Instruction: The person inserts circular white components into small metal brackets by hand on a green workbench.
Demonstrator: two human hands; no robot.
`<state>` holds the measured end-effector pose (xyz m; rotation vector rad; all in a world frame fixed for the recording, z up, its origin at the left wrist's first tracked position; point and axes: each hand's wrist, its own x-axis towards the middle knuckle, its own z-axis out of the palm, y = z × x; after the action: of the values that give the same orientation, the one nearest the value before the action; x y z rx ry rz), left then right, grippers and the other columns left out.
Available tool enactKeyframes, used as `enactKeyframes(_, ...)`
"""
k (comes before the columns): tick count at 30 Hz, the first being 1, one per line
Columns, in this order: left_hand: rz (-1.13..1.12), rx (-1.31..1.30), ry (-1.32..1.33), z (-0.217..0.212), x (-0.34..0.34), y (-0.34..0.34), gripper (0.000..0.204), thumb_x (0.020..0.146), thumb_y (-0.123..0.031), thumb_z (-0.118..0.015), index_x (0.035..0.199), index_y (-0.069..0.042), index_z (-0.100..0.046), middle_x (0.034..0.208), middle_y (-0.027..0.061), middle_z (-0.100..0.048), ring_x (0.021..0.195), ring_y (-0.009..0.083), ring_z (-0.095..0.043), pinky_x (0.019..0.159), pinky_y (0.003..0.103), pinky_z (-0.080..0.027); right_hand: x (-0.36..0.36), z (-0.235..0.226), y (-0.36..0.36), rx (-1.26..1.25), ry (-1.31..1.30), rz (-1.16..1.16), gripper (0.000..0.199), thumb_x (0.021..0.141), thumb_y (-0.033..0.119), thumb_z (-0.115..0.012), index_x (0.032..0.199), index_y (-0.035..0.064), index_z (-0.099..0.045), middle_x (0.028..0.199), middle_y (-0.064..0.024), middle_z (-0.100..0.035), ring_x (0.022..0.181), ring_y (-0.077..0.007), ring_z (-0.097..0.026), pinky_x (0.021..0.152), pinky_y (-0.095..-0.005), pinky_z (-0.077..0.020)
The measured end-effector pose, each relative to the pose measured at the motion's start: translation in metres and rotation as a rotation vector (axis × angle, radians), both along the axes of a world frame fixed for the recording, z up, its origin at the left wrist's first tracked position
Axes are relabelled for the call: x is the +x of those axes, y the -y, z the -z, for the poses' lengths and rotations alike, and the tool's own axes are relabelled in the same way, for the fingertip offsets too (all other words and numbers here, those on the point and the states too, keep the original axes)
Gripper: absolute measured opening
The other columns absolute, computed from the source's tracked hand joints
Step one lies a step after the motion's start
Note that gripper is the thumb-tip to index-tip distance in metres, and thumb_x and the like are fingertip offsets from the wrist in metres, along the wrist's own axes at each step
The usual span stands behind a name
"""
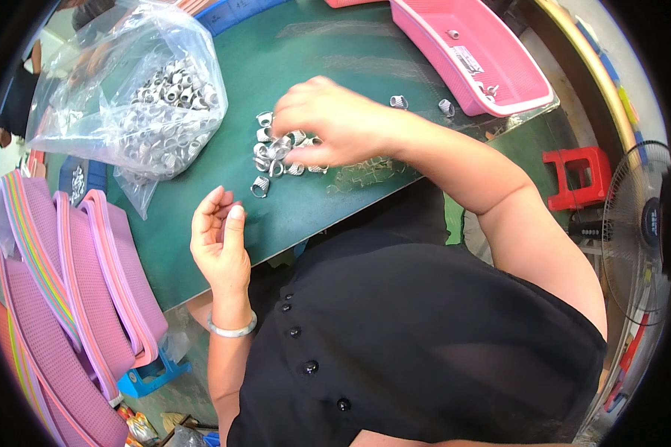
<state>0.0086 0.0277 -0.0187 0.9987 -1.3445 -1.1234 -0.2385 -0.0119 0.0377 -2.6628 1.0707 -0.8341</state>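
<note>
Right grip (324, 123) hung palm-down over the small metal rings (262, 150), fingers curled and thumb set below them; whether it pinched one, I couldn't tell. The pile lay under its fingertips and just to their left on the green surface (298, 216), rings tipped every which way, sharing no long axis. One stray ring (260, 186) sat between the pile and the left grip (222, 242), whose thumb and fingers stood apart, holding nothing I could see

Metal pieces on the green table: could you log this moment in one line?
right hand: at metal pieces, grip unclear | left hand: half-open, nothing seen in it | clear bag: more pieces inside
</note>
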Motion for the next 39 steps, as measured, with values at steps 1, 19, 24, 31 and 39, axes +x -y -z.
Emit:
enactKeyframes(1,0.004,0.006,0.034,0.001,0.001,0.002,0.03,0.085,0.0,-0.057,0.115,0.002,-0.052,0.104,0.0095,-0.059,0.09,0.0126,-0.057,0.076,0.024,-0.048,-0.019,0.005,-0.004,-0.012,-0.042,0.105,0.024,0.073,0.022,-0.066,0.091,0.0089,-0.059,0.093,-0.0044,-0.058,0.094,-0.0242,-0.052,0.084,-0.0369,-0.0361)
enactKeyframes(19,-0.063,-0.338,0.878,-0.001,-0.02,0.021,0.024,0.07,-0.012,-0.074,0.091,-0.003,-0.065,0.086,0.0068,-0.057,0.073,0.0183,-0.053,0.067,0.029,-0.046,-0.055,0.02,-0.037,-0.123,-0.221,0.524,0.034,0.075,0.022,-0.065,0.102,0.0029,-0.058,0.102,-0.0106,-0.056,0.1,-0.0283,-0.05,0.086,-0.0384,-0.0393)
enactKeyframes(24,0.02,-0.213,0.57,0.001,-0.017,0.016,0.023,0.075,-0.002,-0.067,0.098,-0.001,-0.06,0.085,0.0037,-0.056,0.075,0.0107,-0.054,0.067,0.024,-0.046,-0.005,0.02,-0.031,0.073,0.054,0.162,0.029,0.074,0.015,-0.064,0.099,0.0019,-0.059,0.096,-0.0125,-0.06,0.094,-0.0311,-0.054,0.083,-0.0398,-0.0423)
enactKeyframes(31,0.192,-0.008,0.037,-0.003,-0.017,0.006,0.032,0.077,0.007,-0.062,0.107,0.001,-0.055,0.092,0.0043,-0.054,0.082,0.0089,-0.054,0.073,0.021,-0.048,0.042,0.023,-0.03,0.317,0.362,0.007,0.023,0.079,0.01,-0.063,0.1,0.001,-0.06,0.091,-0.0112,-0.063,0.084,-0.0226,-0.06,0.074,-0.0321,-0.0478)
enactKeyframes(39,0.257,0.023,-0.204,-0.014,-0.017,0.004,0.037,0.079,0.006,-0.063,0.114,0.002,-0.051,0.094,0.0028,-0.053,0.085,0.0089,-0.054,0.075,0.02,-0.047,0.049,0.03,-0.033,0.438,0.469,0.009,0.018,0.081,0.006,-0.062,0.097,-0.0007,-0.059,0.084,-0.0075,-0.063,0.077,-0.0147,-0.06,0.072,-0.028,-0.0474)
